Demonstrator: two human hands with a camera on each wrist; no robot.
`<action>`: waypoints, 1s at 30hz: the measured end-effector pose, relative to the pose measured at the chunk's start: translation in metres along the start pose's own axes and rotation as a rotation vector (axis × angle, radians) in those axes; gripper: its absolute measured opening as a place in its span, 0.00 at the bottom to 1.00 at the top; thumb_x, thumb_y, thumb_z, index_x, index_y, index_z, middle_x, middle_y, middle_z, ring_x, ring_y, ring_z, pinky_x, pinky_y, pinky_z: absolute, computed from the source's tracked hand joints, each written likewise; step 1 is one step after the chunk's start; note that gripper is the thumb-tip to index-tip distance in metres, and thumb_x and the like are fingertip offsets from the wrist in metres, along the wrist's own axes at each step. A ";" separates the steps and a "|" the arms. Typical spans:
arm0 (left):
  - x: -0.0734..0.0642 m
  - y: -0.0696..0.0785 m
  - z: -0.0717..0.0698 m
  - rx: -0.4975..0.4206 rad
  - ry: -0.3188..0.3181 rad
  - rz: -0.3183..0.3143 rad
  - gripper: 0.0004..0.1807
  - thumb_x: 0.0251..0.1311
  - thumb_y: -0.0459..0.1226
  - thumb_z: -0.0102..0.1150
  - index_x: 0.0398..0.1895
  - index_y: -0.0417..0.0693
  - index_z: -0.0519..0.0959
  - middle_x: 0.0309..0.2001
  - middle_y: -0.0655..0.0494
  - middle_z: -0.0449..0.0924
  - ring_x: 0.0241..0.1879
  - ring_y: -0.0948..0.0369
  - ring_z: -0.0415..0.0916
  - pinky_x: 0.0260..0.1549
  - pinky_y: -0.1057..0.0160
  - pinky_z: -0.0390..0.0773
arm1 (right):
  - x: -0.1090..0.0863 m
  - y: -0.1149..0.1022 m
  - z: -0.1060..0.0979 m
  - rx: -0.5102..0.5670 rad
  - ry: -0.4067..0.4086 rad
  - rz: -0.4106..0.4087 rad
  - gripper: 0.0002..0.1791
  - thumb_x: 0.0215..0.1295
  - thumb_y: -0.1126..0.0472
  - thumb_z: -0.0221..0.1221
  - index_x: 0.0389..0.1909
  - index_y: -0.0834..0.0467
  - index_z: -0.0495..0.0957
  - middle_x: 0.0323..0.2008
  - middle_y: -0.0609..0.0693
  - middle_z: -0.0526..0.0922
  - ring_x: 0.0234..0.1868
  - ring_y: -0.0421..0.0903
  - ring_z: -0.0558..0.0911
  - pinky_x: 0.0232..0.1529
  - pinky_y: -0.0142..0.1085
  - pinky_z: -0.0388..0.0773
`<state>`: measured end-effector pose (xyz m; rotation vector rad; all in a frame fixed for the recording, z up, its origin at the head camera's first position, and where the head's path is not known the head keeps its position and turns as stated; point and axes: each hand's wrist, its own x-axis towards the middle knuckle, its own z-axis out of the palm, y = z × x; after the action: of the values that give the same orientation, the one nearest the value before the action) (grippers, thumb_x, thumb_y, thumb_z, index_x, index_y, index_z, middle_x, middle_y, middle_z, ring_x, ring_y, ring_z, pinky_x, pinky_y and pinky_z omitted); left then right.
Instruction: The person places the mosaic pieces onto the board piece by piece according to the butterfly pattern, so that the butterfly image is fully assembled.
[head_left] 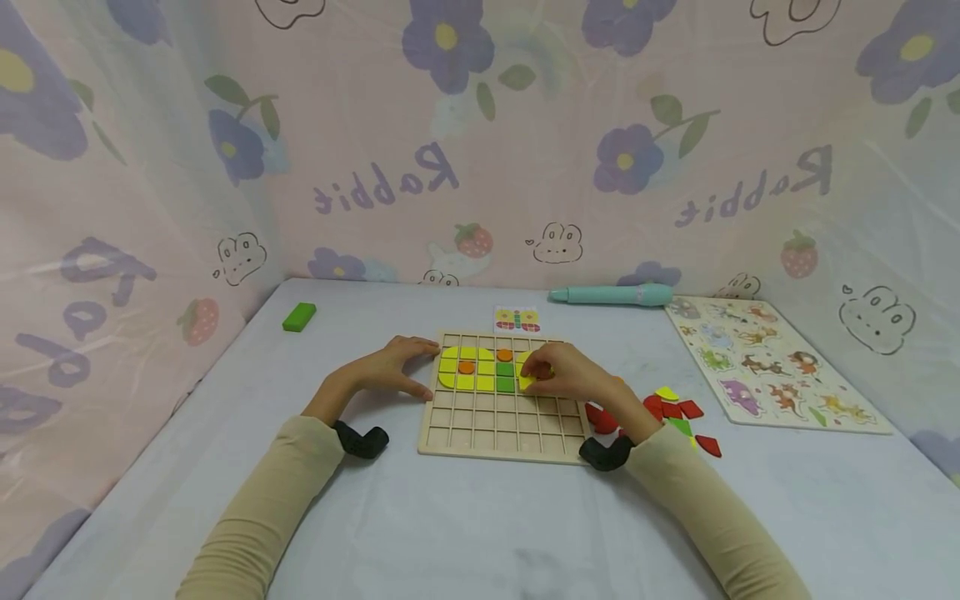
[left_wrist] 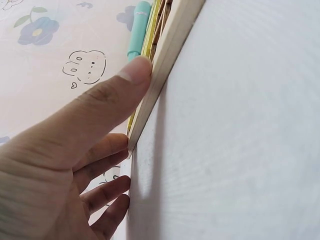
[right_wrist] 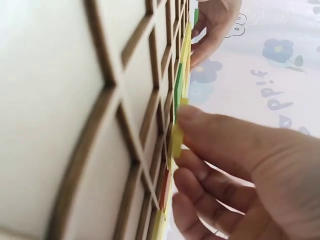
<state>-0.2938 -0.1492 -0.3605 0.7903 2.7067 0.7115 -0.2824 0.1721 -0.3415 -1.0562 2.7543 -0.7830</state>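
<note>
A wooden grid board [head_left: 495,421] lies on the table, its far rows partly filled with yellow tiles [head_left: 450,379], green tiles [head_left: 506,377] and orange round pieces [head_left: 505,356]. My left hand [head_left: 386,367] touches the board's left edge, thumb and fingers spread along it; in the left wrist view the thumb [left_wrist: 135,72] rests against the wooden rim. Over the right part of the filled rows, my right hand [head_left: 573,372] pinches a yellow tile [right_wrist: 178,140] between thumb and fingers, at the grid's surface. That hand hides some cells.
Loose red pieces [head_left: 652,406], with green and yellow ones, lie right of the board, partly behind the right forearm. A small pattern card [head_left: 517,320] sits beyond the board. Farther out are a teal pen [head_left: 615,295], an animal picture board [head_left: 776,362] and a green block [head_left: 299,317].
</note>
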 end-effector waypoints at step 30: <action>-0.001 0.001 -0.001 0.003 -0.006 -0.019 0.45 0.46 0.51 0.69 0.68 0.49 0.62 0.70 0.52 0.57 0.69 0.51 0.47 0.66 0.45 0.50 | -0.011 0.005 -0.016 0.006 0.010 -0.006 0.12 0.57 0.62 0.64 0.41 0.61 0.80 0.34 0.49 0.81 0.34 0.43 0.75 0.36 0.33 0.76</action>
<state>-0.2928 -0.1491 -0.3593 0.7653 2.7070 0.7004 -0.2813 0.1891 -0.3312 -1.0625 2.7569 -0.7990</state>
